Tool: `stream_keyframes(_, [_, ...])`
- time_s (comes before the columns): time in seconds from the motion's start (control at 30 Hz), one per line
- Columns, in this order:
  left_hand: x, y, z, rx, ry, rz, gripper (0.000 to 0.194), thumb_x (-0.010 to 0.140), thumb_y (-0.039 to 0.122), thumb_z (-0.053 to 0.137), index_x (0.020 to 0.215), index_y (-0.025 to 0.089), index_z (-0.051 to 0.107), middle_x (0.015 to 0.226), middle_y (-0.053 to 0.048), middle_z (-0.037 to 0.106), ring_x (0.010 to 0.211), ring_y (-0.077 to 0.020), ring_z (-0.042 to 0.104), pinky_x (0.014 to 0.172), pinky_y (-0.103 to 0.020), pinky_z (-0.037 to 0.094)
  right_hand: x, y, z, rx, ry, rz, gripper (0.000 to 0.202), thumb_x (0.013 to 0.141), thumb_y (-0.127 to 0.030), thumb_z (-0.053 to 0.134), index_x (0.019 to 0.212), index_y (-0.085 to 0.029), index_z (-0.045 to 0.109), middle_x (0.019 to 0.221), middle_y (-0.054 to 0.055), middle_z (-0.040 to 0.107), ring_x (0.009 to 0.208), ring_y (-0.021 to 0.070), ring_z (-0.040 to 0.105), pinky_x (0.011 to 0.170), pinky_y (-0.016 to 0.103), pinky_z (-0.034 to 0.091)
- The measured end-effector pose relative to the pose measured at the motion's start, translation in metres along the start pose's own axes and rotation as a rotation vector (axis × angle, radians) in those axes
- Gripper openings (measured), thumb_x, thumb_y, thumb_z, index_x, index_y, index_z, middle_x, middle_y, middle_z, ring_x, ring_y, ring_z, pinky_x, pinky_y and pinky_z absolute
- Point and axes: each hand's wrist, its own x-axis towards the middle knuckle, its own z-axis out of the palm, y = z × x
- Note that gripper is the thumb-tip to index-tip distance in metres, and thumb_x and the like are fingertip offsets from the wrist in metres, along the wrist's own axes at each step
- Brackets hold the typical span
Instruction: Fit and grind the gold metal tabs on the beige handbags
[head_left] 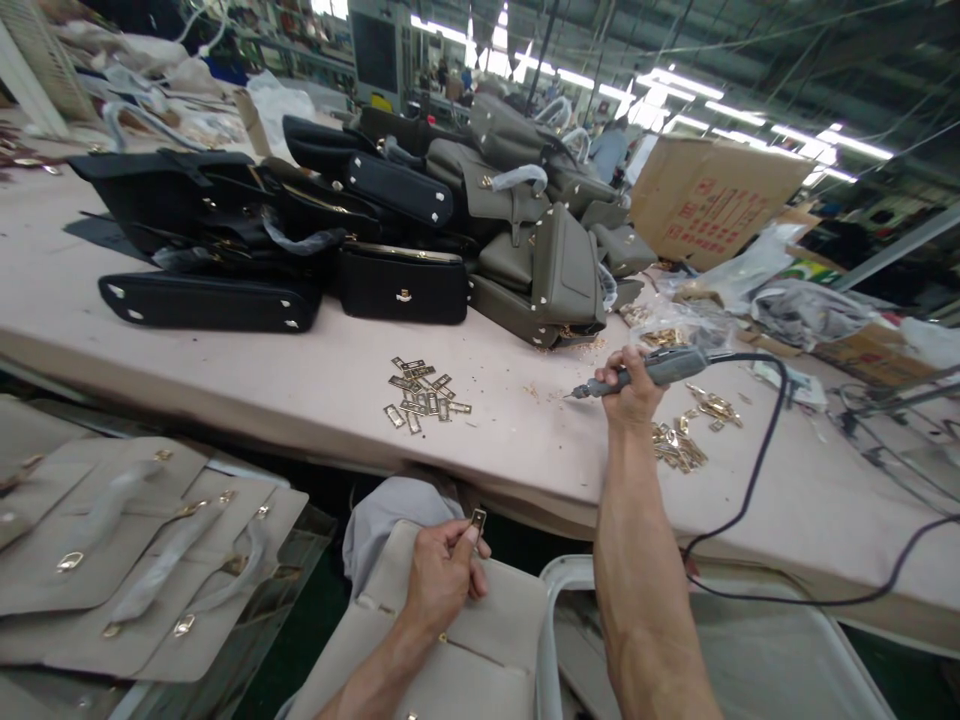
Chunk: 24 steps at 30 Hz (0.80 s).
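My left hand (444,575) pinches a small rectangular metal plate (478,519) between thumb and fingers, above a beige handbag panel (480,655) on my lap. My right hand (631,388) is wrapped round a grey electric screwdriver (667,365), its tip pointing left over small brass-coloured screws (551,395) scattered on the table. Left of the screwdriver tip lies a loose pile of rectangular metal plates (424,390). Gold-coloured metal fittings (679,447) lie to the right of my right forearm.
Black handbags (210,302) and olive-grey handbags (570,270) are heaped along the back of the table (510,450). A cardboard box (716,200) stands at the back right. The screwdriver's cable (757,495) loops down at right, over a white bin (795,640). Beige handbags (150,560) lie at lower left.
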Motion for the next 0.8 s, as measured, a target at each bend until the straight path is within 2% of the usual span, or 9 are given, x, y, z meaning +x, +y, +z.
stream_keyframes(0.2, [-0.0013, 0.0016, 0.0001, -0.007, 0.003, -0.007, 0.051, 0.084, 0.065, 0.066, 0.074, 0.015, 0.068, 0.042, -0.005, 0.061, 0.030, -0.0133, 0.049, 0.036, -0.021, 0.038, 0.0015, 0.0028, -0.0019, 0.012, 0.006, 0.035, 0.039, 0.071, -0.038, 0.089, 0.081, -0.020, 0.056, 0.068, -0.005, 0.060, 0.043, 0.0054, 0.048, 0.047, 0.023, 0.049])
stream_keyframes(0.8, [-0.0015, 0.0009, -0.0013, 0.006, -0.004, 0.006, 0.048, 0.086, 0.061, 0.064, 0.075, 0.014, 0.068, 0.042, -0.005, 0.061, 0.031, -0.0129, 0.049, 0.037, -0.020, 0.040, 0.0004, 0.0082, -0.0010, -0.007, -0.008, 0.019, 0.035, 0.073, -0.035, 0.089, 0.084, -0.019, 0.060, 0.068, -0.004, 0.063, 0.043, 0.0064, 0.049, 0.047, 0.024, 0.048])
